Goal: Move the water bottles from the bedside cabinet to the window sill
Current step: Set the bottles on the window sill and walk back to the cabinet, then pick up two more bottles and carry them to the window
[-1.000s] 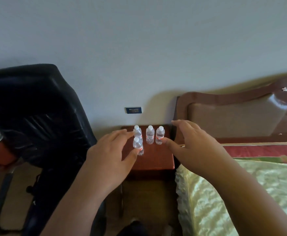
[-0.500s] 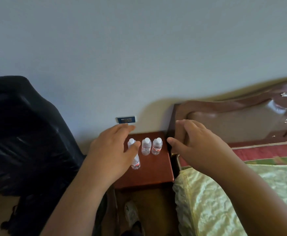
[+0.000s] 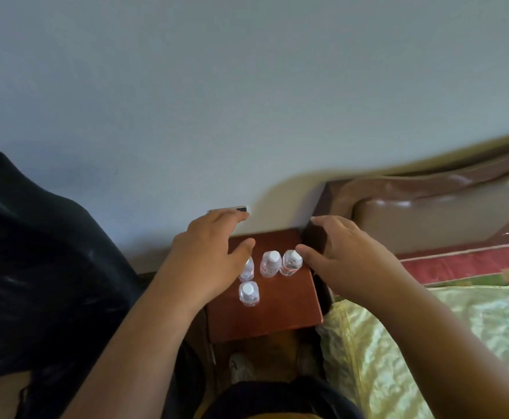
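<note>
head view: both hands have descended toward the frame centre. left hand (image 3: 208,261) spread, over the leftmost of four water bottles (image 3: 270,264) on the bedside cabinet (image 3: 277,313); right hand (image 3: 347,261) spread, thumb beside the rightmost. grasp imminent; nothing lifted.

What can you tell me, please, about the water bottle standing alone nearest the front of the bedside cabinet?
The front water bottle is small, clear plastic with a white cap and a trace of a red label. It stands upright on the reddish-brown bedside cabinet, apart from the row of three behind it. Neither hand touches it; the left hand hovers just beside it.
</note>
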